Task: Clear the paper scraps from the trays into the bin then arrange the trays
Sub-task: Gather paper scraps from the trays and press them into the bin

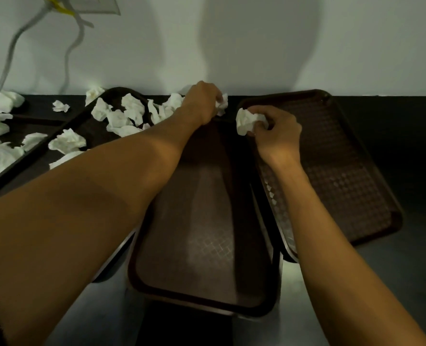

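Left hand [203,102] at the back edge of the counter [381,126], fingers curled round a crumpled paper scrap [222,104]. Right hand [278,132] pinches a second scrap [247,121] over the back left corner of the right tray [344,176]. Middle tray [202,221] lies between the arms. Left tray [87,126] holds a heap of loose scraps [129,108] toward its back edge. More lie on the far-left tray [37,123].
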Demonstrator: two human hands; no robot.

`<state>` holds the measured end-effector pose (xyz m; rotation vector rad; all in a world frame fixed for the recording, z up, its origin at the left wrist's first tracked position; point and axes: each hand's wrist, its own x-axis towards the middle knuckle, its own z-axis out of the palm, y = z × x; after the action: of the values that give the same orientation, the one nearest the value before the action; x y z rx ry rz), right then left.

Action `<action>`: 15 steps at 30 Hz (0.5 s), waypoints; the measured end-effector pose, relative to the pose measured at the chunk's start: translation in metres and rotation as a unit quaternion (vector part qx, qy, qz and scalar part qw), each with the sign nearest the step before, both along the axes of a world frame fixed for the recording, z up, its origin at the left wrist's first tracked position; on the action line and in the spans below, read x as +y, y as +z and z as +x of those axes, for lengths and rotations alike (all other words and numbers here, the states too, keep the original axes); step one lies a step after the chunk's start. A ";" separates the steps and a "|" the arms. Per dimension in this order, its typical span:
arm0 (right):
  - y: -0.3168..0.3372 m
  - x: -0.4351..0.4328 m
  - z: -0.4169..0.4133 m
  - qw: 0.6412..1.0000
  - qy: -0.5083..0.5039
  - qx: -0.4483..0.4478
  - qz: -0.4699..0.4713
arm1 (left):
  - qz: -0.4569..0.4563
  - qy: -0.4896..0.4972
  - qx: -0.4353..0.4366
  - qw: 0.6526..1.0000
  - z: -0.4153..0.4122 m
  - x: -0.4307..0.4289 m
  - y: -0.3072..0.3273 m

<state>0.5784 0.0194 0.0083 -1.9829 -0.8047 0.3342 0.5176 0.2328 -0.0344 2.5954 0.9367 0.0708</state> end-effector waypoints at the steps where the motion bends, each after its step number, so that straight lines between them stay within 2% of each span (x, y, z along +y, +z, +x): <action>1: 0.001 0.000 -0.001 1.000 -0.002 0.004 0.004 | 0.002 0.001 -0.021 1.000 -0.002 0.000 0.002; 5: 0.006 -0.002 -0.011 0.999 -0.009 0.023 0.030 | -0.001 0.016 -0.133 0.991 -0.021 0.001 0.019; 10: 0.015 0.002 -0.030 0.997 -0.021 0.061 0.042 | -0.014 0.046 -0.266 0.963 -0.063 -0.013 0.051; 15: 0.023 0.004 -0.060 0.994 -0.020 0.089 0.062 | -0.040 0.127 -0.294 0.946 -0.130 -0.034 0.070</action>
<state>0.5186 0.0237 0.0315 -1.8215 -0.6554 0.4212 0.3880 0.1988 0.0357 2.1559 0.9990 0.8082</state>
